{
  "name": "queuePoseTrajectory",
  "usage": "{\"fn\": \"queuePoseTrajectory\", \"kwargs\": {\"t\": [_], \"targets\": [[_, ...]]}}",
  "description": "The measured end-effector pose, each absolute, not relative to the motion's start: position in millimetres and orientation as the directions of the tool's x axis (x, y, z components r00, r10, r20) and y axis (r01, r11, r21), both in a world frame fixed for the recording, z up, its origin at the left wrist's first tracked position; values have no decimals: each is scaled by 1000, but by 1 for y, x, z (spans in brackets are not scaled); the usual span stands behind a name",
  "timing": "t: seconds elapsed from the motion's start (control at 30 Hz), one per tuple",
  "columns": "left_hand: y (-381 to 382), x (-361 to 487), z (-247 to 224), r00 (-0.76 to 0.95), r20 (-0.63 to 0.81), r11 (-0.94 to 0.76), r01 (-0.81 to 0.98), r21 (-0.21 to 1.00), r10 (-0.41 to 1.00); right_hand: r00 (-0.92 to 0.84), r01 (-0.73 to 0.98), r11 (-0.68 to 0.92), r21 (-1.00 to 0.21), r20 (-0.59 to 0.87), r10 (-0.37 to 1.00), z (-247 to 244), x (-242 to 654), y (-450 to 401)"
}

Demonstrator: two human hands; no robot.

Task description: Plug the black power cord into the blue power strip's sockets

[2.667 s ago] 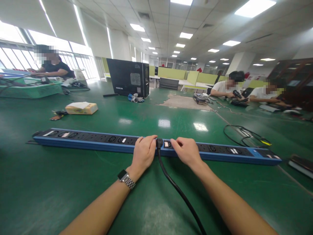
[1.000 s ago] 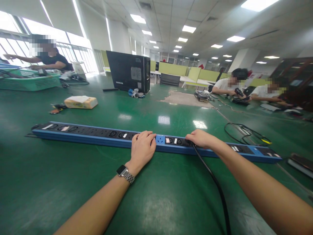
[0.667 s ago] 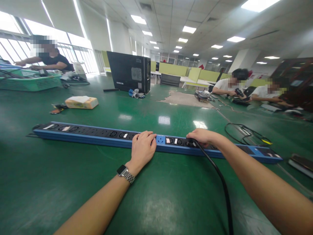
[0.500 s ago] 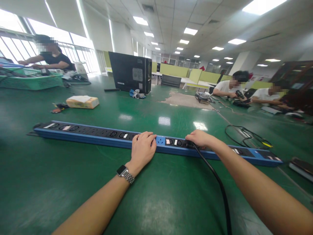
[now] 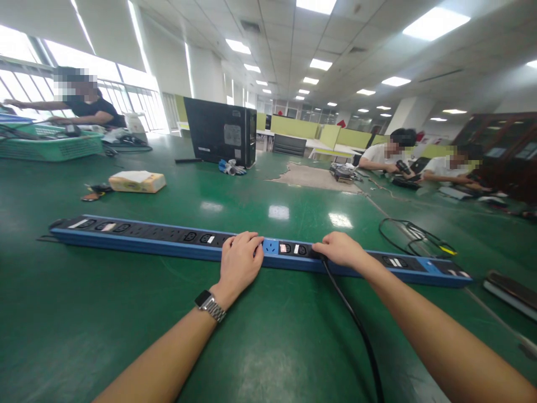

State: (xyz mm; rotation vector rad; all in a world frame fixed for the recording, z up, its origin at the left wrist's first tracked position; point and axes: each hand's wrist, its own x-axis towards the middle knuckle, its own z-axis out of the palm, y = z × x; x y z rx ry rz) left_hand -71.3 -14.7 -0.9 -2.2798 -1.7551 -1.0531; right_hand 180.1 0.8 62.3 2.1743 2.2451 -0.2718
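Note:
A long blue and black power strip (image 5: 159, 247) lies across the green table, its row of sockets facing up. My left hand (image 5: 242, 258) is closed over the strip's middle, fingers over the far edge, just left of a blue socket (image 5: 271, 247). With my right hand (image 5: 340, 248) I grip a black plug (image 5: 318, 253) at the sockets right of the middle; my fingers partly hide it, so I cannot tell how deep it sits. From the plug a thick black cable (image 5: 354, 313) runs down toward me and out of view.
Behind the strip are a tissue pack (image 5: 137, 182), a black computer case (image 5: 220, 131) and gloves (image 5: 232, 167). A coiled cable (image 5: 405, 238) lies at right, near a dark flat object (image 5: 512, 292). At left stands a green basket (image 5: 54, 148). Co-workers sit at both far sides.
The whole view has shifted slightly, moving the strip a little left and down in the picture. Both hands keep their places on the strip and plug. The left co-worker's arm reaches further out.

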Motion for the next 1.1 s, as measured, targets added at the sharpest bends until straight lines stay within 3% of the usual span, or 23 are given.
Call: {"fn": "queuePoseTrajectory", "kwargs": {"t": [0.1,0.23,0.3,0.47,0.57,0.7,0.87,1.1], "targets": [[-14,-72,-2,109,565,-349,875,337,818,-80,969,57,-241,-87,993,64,184,3],[-14,-72,-3,112,570,-355,873,335,814,33,871,-16,-491,25,999,86,190,1],[-15,-72,-3,111,568,-352,874,335,816,63,851,-32,-523,43,997,102,200,-1],[-14,-72,-3,114,562,-348,878,329,819,71,854,-186,-486,-246,967,114,250,-2],[-14,-72,-4,111,566,-348,878,329,817,164,871,-334,-361,-427,889,101,291,-2],[-14,-72,-4,106,576,-347,879,327,810,227,834,-455,-311,-558,798,88,330,-7],[-13,-73,-5,104,577,-348,877,331,810,183,861,-422,-283,-601,778,89,345,-6],[-13,-73,-4,109,571,-348,878,329,813,209,946,-298,-128,-463,862,90,339,1]]}}
